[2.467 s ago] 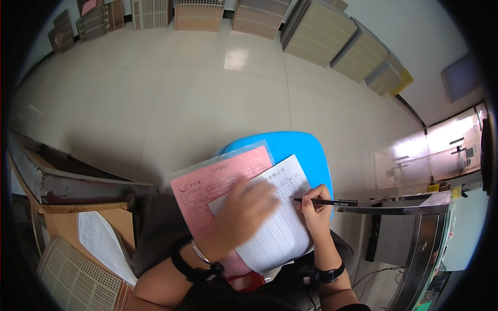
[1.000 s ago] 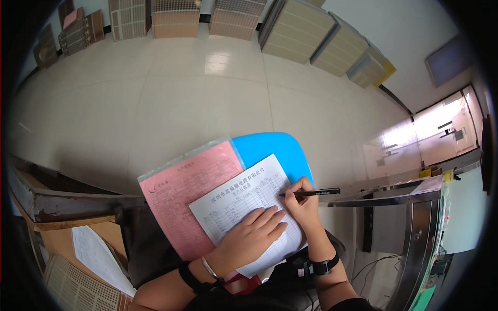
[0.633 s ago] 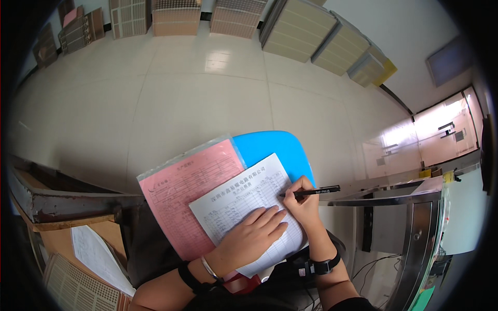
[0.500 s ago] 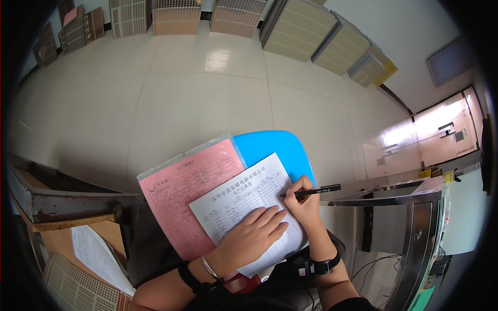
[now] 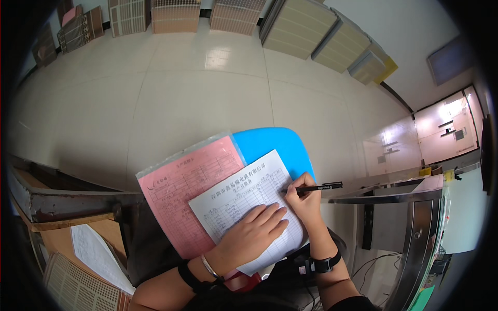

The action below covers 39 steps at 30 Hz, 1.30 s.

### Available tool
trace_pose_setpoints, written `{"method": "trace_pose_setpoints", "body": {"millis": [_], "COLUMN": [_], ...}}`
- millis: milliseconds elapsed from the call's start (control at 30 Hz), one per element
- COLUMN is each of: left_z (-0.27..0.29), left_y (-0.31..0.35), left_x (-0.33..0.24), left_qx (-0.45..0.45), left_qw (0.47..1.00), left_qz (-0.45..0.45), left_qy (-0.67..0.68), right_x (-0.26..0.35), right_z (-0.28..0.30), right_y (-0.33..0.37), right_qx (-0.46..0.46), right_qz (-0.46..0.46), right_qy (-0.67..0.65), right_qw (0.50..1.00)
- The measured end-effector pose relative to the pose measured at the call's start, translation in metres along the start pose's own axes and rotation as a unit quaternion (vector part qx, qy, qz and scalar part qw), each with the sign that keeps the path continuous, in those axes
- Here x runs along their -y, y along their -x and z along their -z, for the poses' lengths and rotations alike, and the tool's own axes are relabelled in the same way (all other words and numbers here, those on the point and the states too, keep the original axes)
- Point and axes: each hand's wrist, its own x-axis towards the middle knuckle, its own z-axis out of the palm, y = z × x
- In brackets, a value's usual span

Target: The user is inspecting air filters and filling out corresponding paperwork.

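Observation:
A white printed form [image 5: 220,203] with a ruled table lies tilted on a blue stool [image 5: 277,142]. My left hand [image 5: 254,233] rests flat on the form's lower part, fingers stretched out. In my right hand [image 5: 305,199] a black pen [image 5: 327,187] is pinched, its tip at the form's right side and its back end pointing right. Partly under the white form is a pink form [image 5: 179,207] in a clear plastic sleeve, overhanging the stool's left side. Handwriting fills some rows of the white form.
Stacks of patterned panels [image 5: 179,15] and greenish panels [image 5: 298,26] lean along the far wall. A metal desk [image 5: 415,223] with cables beneath stands at the right. To the left, a dark-framed rack [image 5: 67,205] holds a written sheet [image 5: 96,254] and a perforated panel [image 5: 83,285].
The pen and my right hand have shifted very slightly on the form. My left hand stays flat in its place. The whole view has moved a touch.

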Motion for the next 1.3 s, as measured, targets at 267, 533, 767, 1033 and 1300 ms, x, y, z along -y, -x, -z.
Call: {"method": "trace_pose_setpoints", "body": {"millis": [267, 533, 767, 1033, 1300], "left_z": [0.000, 0.001, 0.017, 0.057, 0.073], "left_y": [0.001, 0.002, 0.010, 0.084, 0.130], "left_x": [0.001, -0.001, 0.008, 0.026, -0.015], "left_qx": [-0.007, 0.002, -0.025, -0.436, -0.417], "left_qw": [1.000, 1.000, 0.999, 0.773, 0.731], "left_qz": [-0.006, 0.002, 0.006, 0.432, 0.448], "left_qy": [0.007, 0.006, 0.027, 0.162, 0.303], "right_x": [0.002, 0.002, 0.004, 0.029, 0.038], "right_z": [-0.002, 0.000, 0.000, 0.008, -0.004], "right_y": [0.000, 0.002, 0.001, 0.033, 0.051], "right_qx": [-0.016, -0.013, -0.035, 0.063, 0.060], "right_qz": [-0.009, -0.002, -0.035, 0.235, 0.236], "right_qy": [-0.015, -0.008, -0.102, 0.172, 0.238], "right_qw": [1.000, 1.000, 0.994, 0.955, 0.940]}}
